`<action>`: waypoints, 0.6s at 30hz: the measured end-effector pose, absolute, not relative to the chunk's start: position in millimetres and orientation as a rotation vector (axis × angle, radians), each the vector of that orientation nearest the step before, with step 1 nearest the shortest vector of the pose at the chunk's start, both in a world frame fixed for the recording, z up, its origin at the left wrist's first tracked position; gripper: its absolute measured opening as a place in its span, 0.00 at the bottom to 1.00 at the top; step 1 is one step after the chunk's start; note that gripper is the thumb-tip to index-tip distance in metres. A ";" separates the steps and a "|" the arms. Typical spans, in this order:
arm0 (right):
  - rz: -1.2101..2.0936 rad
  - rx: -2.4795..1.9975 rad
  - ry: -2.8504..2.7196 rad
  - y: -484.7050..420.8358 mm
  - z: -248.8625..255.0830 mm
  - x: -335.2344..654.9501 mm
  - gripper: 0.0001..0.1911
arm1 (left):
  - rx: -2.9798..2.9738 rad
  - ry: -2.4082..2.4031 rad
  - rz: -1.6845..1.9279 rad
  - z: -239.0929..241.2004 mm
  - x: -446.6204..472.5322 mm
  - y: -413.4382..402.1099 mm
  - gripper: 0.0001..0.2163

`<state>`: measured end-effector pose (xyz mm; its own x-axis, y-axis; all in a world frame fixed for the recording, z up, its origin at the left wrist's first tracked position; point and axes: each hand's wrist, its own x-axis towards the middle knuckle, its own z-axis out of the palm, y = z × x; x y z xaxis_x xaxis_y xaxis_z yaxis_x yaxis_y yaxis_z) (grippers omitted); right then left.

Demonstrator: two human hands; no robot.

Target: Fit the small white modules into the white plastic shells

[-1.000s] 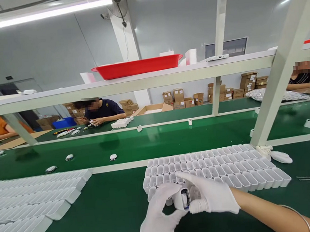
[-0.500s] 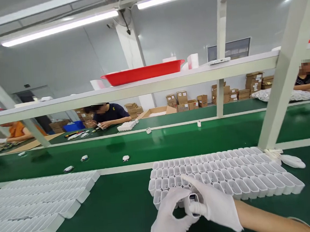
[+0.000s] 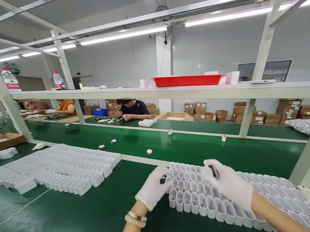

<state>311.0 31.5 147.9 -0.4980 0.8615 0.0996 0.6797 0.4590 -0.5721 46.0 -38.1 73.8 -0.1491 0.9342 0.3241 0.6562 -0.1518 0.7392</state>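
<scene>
Unit (image 3: 214, 171) w/ dark end | over white cups (image 3: 188, 206), we gripped it R hand (image 3: 230, 181) only, two-hand hold of ½ sec ago broken | our freed L hand (image 3: 155, 185) curved half-open, apparently empty

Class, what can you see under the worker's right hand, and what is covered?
Open white cups show in rows on both sides of the right hand. Whatever lies directly beneath is covered, so any cups there and their contents cannot be seen.

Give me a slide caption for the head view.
Gloved left hand at rows of white cases, right hand holding a small, partly dark piece.
</scene>
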 end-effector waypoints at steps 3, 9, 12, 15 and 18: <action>0.503 -1.490 -2.350 84.0 160.2 299.4 0.18 | 1.705 1.849 1.069 62.3 13.4 -32.5 0.12; 0.371 -1.757 -2.382 155.1 143.8 286.7 0.16 | 1.727 1.809 0.939 43.7 14.8 -23.6 0.12; 0.340 -1.875 -2.399 171.6 127.4 287.1 0.16 | 1.774 1.813 0.916 46.4 22.8 -21.4 0.09; 0.320 -1.966 -2.412 187.4 115.4 286.0 0.16 | 1.794 1.854 0.884 51.6 28.6 -22.7 0.06; 0.288 -2.016 -2.430 204.2 112.3 275.3 0.17 | 1.801 1.893 0.850 56.0 32.5 -25.7 0.03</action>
